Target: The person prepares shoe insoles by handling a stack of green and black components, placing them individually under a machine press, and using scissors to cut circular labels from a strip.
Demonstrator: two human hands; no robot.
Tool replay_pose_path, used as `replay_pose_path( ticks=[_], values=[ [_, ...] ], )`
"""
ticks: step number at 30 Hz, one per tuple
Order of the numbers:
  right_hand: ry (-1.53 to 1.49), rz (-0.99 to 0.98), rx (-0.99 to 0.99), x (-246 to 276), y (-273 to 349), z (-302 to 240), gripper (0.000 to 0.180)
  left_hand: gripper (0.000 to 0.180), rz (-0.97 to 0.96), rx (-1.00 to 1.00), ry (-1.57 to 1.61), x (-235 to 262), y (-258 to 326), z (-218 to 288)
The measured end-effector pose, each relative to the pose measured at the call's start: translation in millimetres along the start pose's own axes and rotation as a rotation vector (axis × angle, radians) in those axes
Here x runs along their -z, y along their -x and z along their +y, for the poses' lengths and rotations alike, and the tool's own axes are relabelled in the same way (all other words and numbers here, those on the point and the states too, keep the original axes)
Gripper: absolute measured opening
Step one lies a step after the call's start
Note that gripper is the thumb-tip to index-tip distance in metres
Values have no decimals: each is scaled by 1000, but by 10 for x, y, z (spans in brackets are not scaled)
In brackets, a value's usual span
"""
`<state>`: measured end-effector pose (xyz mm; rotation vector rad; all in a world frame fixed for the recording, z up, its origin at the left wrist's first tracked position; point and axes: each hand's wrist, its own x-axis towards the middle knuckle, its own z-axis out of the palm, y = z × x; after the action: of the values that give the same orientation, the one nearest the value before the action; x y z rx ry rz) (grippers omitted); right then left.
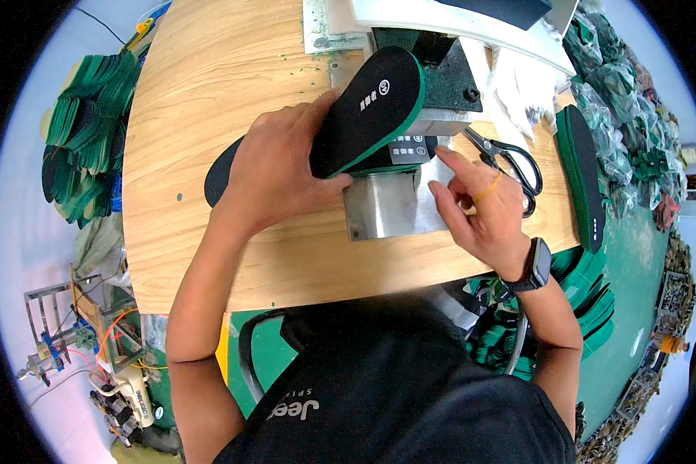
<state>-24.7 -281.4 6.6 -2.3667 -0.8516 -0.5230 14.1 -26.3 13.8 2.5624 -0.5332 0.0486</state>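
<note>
My left hand (278, 166) is closed round a black insole (390, 81) with a green edge and a white print, tilted up beside the press. Another black insole end (223, 174) pokes out left of this hand; whether it belongs to a second insole is hidden. Under the press block (441, 122) lies a dark strip with white prints (408, 151), over a green-edged layer on the shiny metal plate (383, 207). My right hand (481, 203) is just right of the strip, index finger stretched toward its edge, thumb apart, other fingers curled; I see nothing held in it.
Black-handled scissors (518, 166) lie right of the press. An insole pair (580, 178) rests at the table's right edge. Stacked green insoles (93, 131) stand beyond the left edge, more (576, 301) below the right edge. Plastic-wrapped bundles (615, 100) line the right side.
</note>
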Motion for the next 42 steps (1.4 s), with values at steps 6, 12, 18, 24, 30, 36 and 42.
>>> replay_pose_path(
  ticks=[6,12,18,24,30,36,42],
  values=[
    [76,-95,108,-101,-154,92,27,80,43,-25,11,-22,52,-37],
    [-109,31,-14,-192,-110,149,11,71,60,-46,72,-8,80,-33],
    [46,176,-35,-3,10,10,10,44,162,106,425,77,94,-146],
    [101,117,141,-80,39,71,19,40,310,89,942,83,106,-287],
    [48,51,193,-298,-65,159,17,29,363,170,836,139,184,-199],
    [32,-24,145,-265,-45,128,32,15,462,167,849,110,203,-273],
    [45,-65,138,-287,-34,202,31,14,495,140,908,91,206,-289]
  ],
)
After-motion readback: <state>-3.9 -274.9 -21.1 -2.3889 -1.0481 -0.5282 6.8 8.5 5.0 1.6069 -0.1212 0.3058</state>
